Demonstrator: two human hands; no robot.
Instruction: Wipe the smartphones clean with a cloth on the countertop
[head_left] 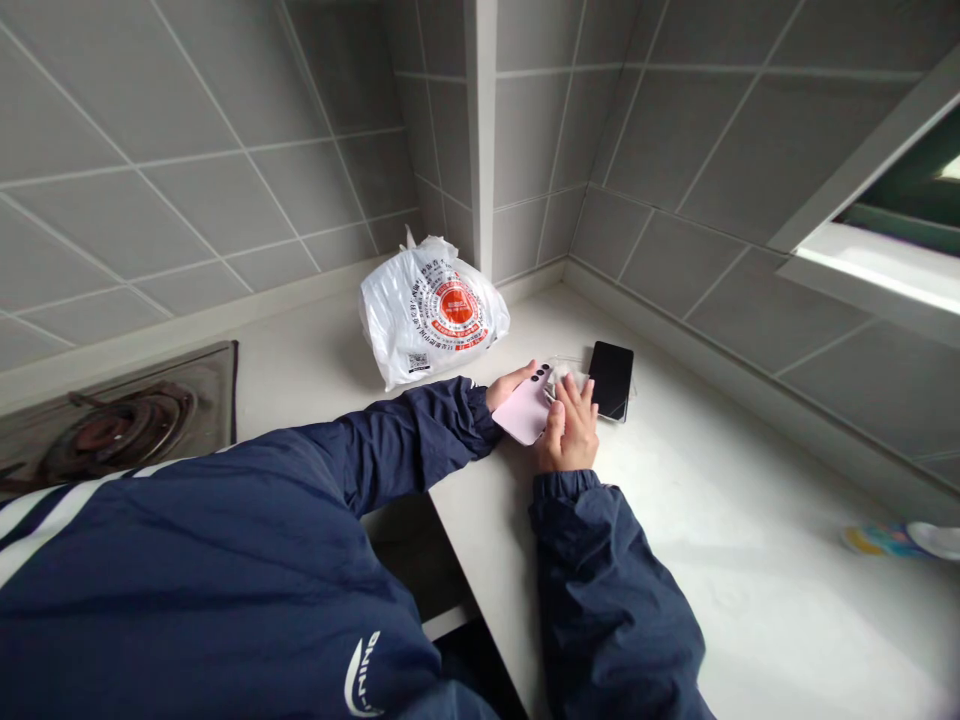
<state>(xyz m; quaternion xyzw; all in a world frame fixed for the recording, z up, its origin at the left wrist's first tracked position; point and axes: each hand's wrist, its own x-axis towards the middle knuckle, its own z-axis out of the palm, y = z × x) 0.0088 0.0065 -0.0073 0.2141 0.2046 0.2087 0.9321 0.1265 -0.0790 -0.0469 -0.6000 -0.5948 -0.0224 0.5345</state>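
Observation:
My left hand point(508, 386) grips a pink phone point(523, 412) by its left side, its back with several dark camera lenses facing up. My right hand point(571, 428) is closed on a crumpled white tissue point(561, 378), pressed near the phone's upper right edge. Beside the right fingers a black phone point(612, 376) lies flat on the white countertop point(720, 520). Something thin and clear, perhaps a phone case, shows partly under and around the black phone; most of it is hidden.
Behind the hands a white plastic bag point(431, 315) with red and black print stands against the tiled wall. At left a gas stove point(135, 420) is set into the counter. A colourful packet or tube point(892, 540) lies at far right. Below, a cabinet point(420, 560) stands open.

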